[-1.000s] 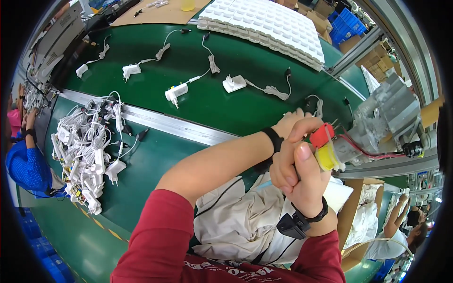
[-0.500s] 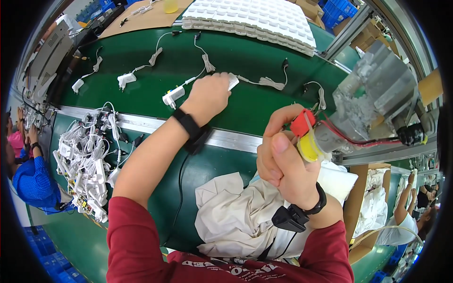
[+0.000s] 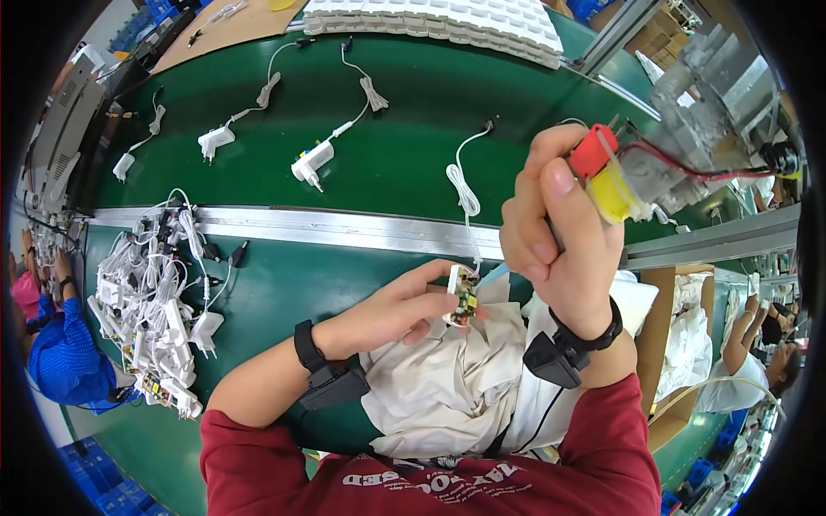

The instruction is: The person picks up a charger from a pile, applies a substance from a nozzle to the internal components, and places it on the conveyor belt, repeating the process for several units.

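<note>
My left hand [image 3: 391, 314] pinches a white power adapter [image 3: 462, 295] whose casing is off on one side, so the circuit board shows. Its white cord [image 3: 465, 191] runs up over the metal rail onto the green belt. Raised to the right, my right hand [image 3: 564, 228] grips a grey, crusted hand tool [image 3: 680, 129] with a red block, a yellow band and red and black wires. The tool's far end is turned away from the adapter. Crumpled white cloth [image 3: 447, 370] lies beneath my left hand.
Left of me is a tangled heap of white adapters [image 3: 155, 318]. More corded adapters [image 3: 312, 163] lie spaced along the green belt [image 3: 258, 185]. White moulded trays [image 3: 439, 30] are stacked at the back. A cardboard box [image 3: 658, 344] stands right; other people work at both sides.
My left hand has drawn an adapter off the belt, back toward me over the cloth, its cord trailing. My right hand has shifted slightly right and up with the tool.
</note>
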`<state>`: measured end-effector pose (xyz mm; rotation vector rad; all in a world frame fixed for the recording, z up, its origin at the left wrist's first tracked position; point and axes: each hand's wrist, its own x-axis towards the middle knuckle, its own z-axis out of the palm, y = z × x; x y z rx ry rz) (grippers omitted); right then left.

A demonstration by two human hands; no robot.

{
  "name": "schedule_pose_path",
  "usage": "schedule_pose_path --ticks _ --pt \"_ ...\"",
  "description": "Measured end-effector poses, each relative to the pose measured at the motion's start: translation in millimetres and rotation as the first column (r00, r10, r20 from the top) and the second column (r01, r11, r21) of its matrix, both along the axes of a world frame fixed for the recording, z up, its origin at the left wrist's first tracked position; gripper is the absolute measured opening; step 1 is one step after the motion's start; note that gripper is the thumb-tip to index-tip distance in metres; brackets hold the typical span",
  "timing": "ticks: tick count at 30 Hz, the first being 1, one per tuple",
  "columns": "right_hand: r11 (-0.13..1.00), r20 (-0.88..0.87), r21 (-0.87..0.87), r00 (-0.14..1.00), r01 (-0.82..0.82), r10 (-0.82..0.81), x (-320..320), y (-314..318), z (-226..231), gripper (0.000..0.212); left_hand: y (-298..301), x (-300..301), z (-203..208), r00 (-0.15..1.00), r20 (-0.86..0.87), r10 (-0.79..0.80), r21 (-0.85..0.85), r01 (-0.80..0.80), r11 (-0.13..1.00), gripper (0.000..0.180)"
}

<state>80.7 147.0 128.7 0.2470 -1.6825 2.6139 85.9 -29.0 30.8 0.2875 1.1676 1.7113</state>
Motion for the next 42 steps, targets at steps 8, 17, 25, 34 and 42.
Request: schedule_pose_path --ticks 8,17,25,34,42 --pt "1.000 -0.030 0.026 1.000 -0.005 0.005 -3.9 -0.3 -3.9 0.014 2.9 12.7 -19.6 0.987 0.163 0.002 0.211 -0.037 0.977 0.043" --pt "0.982 -0.110 0.184 0.994 0.042 -0.022 -3.8 -9.6 -11.5 0.021 8.5 17.6 -11.0 0.986 0.164 0.024 0.137 -0.047 0.990 0.043" --pt "0.978 -0.122 0.205 0.992 0.048 -0.023 -3.7 -10.7 -11.8 0.022 9.3 24.4 -16.9 0.985 0.157 0.069 0.227 -0.104 0.968 0.043" --pt "0.978 -0.086 0.198 0.995 0.069 -0.052 -1.7 -15.9 -11.1 0.020 9.1 27.3 -16.5 0.980 0.150 0.130 0.271 -0.167 0.948 0.043" --pt "0.981 -0.141 0.196 0.990 0.004 0.024 -2.2 -12.8 -19.4 0.020 8.5 26.2 -16.0 0.982 0.146 0.119 0.278 -0.156 0.948 0.043"
